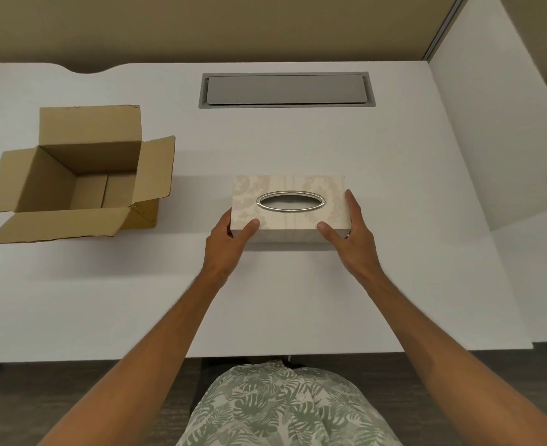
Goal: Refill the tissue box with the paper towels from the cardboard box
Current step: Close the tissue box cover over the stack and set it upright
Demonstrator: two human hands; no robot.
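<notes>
Both hands clasp the tissue box [289, 206] at its near corners, left hand [228, 241] and right hand [351, 235] with thumbs on its lid, on the white counter [394, 284]. Left of it, well apart, the cardboard box [82, 175] stands open, seemingly empty. Likely the closing step: setting the box down and letting go.

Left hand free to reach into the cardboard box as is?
Probably not yet: the left hand grips the tissue box. Once released, yes; the cardboard box sits open, flaps spread, bare table between.
</notes>
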